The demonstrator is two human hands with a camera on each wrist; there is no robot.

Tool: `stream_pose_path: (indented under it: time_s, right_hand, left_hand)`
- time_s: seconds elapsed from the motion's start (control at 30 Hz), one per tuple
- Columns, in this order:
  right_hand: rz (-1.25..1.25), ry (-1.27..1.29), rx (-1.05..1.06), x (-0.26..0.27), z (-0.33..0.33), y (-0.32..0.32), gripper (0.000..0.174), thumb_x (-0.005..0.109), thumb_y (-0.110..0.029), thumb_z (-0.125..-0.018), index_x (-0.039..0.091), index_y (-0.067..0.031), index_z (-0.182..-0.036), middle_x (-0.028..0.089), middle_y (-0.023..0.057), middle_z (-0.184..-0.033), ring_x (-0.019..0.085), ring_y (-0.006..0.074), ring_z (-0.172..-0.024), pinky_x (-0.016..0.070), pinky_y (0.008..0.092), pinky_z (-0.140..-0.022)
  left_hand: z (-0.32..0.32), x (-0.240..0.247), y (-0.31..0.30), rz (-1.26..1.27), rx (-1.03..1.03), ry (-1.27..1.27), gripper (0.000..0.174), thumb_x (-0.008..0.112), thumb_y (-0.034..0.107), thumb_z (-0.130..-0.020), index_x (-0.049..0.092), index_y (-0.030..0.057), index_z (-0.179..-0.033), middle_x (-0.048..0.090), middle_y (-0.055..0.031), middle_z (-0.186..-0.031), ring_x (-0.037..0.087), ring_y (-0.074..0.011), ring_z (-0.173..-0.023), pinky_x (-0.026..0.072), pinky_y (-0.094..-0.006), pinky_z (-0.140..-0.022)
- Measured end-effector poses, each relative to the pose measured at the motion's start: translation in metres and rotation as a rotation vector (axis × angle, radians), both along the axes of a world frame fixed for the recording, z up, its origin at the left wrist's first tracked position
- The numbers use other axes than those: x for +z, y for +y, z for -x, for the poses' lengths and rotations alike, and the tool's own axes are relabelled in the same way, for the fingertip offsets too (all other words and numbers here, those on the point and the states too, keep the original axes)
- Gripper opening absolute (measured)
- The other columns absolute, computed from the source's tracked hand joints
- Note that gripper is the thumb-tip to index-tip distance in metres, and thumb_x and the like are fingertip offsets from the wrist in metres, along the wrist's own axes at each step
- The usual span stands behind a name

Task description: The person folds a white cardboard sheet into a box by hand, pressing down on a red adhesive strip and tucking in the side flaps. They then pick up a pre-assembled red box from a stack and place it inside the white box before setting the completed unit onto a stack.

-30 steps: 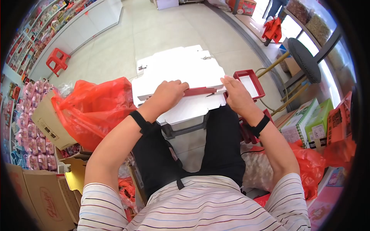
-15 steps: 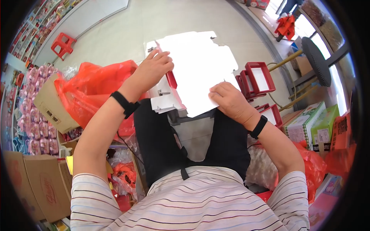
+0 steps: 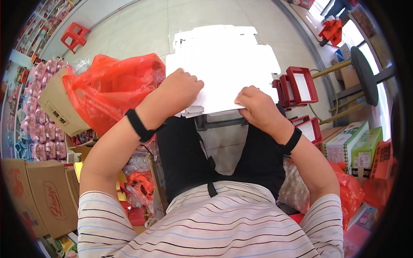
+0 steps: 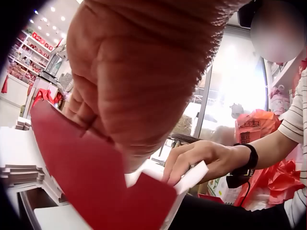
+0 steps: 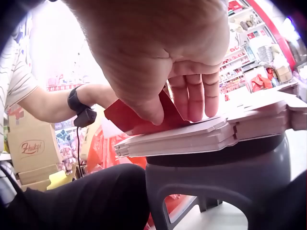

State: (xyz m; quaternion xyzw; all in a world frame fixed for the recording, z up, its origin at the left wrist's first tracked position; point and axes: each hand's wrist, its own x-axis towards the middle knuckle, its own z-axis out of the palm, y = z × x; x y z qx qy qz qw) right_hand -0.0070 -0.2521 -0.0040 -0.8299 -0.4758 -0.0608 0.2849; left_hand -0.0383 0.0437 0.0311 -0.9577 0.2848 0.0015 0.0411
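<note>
A stack of flat white die-cut card pieces (image 5: 192, 143) lies on a grey stool (image 5: 216, 175). The top card (image 3: 223, 64) shows its white face in the head view; its red face (image 4: 91, 165) shows in the left wrist view, bent upward at the near part. My left hand (image 3: 180, 92) grips the card's left side, fingers curled; its thumb contact is partly hidden. My right hand (image 3: 263, 109) pinches the near right edge, with the thumb on the red face (image 5: 139, 117) in the right wrist view.
Red trays with white insides (image 3: 302, 87) stand right of the stool. A red plastic bag (image 3: 124, 81) is at left, beside cardboard boxes (image 3: 53, 198). A red stool (image 3: 75, 36) stands far left, a round-topped stool (image 3: 363, 75) at right.
The card stood folded with red showing, then swung out; now its white face covers the stack. My left hand moved out to the left and then back nearer; my right hand stayed near the front edge.
</note>
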Motion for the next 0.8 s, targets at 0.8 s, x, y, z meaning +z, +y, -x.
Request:
stream_pose_path:
  time_s: [0.8]
  right_hand:
    - [0.147, 0.567, -0.295, -0.002, -0.074, 0.020, 0.034, 0.071, -0.029, -0.093, 0.068, 0.0048, -0.090, 0.067, 0.0207, -0.079, 0.063, 0.0321, -0.075, 0.0503, 0.0440, -0.074]
  left_hand:
    - [-0.051, -0.028, -0.005, 0.670, 0.516, 0.541, 0.036, 0.065, 0.035, -0.104, 0.064, -0.0013, -0.102, 0.066, -0.0110, -0.088, 0.066, -0.0200, -0.074, 0.0569, -0.0371, -0.054]
